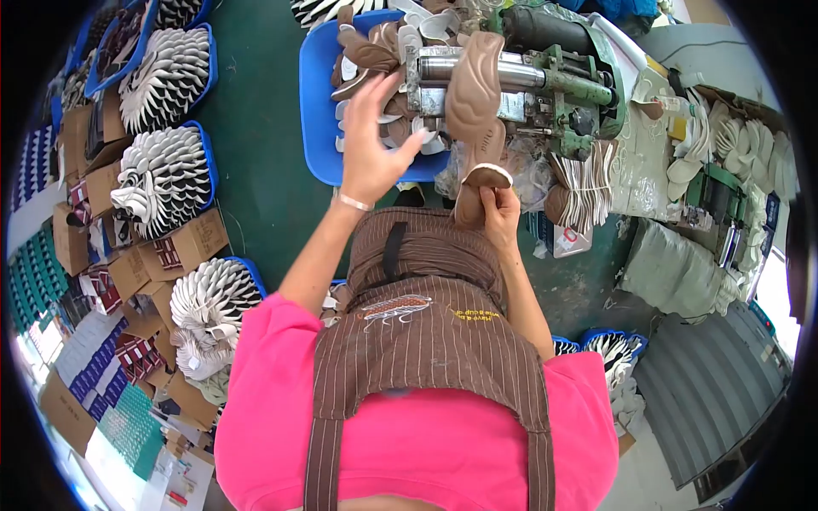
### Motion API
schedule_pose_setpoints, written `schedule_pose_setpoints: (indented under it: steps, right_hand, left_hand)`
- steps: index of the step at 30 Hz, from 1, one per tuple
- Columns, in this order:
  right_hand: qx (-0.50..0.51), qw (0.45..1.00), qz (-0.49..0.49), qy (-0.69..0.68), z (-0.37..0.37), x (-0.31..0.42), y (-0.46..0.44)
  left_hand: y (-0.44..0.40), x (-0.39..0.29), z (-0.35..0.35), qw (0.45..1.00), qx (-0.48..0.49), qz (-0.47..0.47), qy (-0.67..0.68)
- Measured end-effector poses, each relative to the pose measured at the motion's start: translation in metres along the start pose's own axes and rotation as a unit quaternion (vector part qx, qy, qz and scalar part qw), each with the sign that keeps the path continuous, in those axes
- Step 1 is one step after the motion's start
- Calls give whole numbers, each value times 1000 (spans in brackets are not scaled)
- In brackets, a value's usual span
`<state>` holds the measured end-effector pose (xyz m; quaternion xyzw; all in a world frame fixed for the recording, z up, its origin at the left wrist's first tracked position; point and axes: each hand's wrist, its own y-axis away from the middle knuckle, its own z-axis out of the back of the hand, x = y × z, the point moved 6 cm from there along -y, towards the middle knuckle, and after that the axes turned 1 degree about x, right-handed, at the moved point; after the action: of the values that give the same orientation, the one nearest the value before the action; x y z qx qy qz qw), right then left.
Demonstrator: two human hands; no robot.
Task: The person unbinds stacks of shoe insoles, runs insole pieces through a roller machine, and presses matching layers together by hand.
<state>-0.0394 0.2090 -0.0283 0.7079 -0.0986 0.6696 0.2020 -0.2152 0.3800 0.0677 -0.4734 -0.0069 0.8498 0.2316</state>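
My left hand (375, 145) is raised with its fingers spread and nothing in it. It is in front of a blue bin (312, 128) full of brown and white insoles (372, 53). My right hand (503, 213) pinches a brown insole (470, 204), whose white edge shows near my thumb. Just beyond, a larger brown insole (475, 85) with lettering near its heel end lies in front of the green machine (588, 89) with shiny metal rods. Whether this insole touches the held one, I cannot tell.
A tied bundle of insoles (588, 187) lies right of my right hand. Blue baskets of stacked white insoles (162, 179) line the left side, beside cardboard boxes (192, 243). A grey corrugated sheet (707, 383) is at the lower right.
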Motion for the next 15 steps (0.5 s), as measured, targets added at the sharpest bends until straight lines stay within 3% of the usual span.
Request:
schedule_pose_setpoints:
  steps: [2, 4, 9, 12, 15]
  right_hand:
    - [-16, 999, -24, -34, 2, -1, -2]
    - [-22, 999, -25, -14, 5, 5, -1]
    - [-19, 999, -19, 30, 9, 21, 5]
    - [-24, 999, -6, 44, 15, 22, 10]
    - [-23, 998, 10, 58, 13, 23, 11]
  left_hand:
    - [-42, -27, -15, 985, 61, -127, -96]
    - [-65, -36, -47, 968, 96, -179, -150]
    - [-101, -25, -110, 967, 155, -52, -196]
    - [-112, -29, -120, 928, 261, -55, -260]
    - [-126, -28, -120, 941, 218, -100, -238]
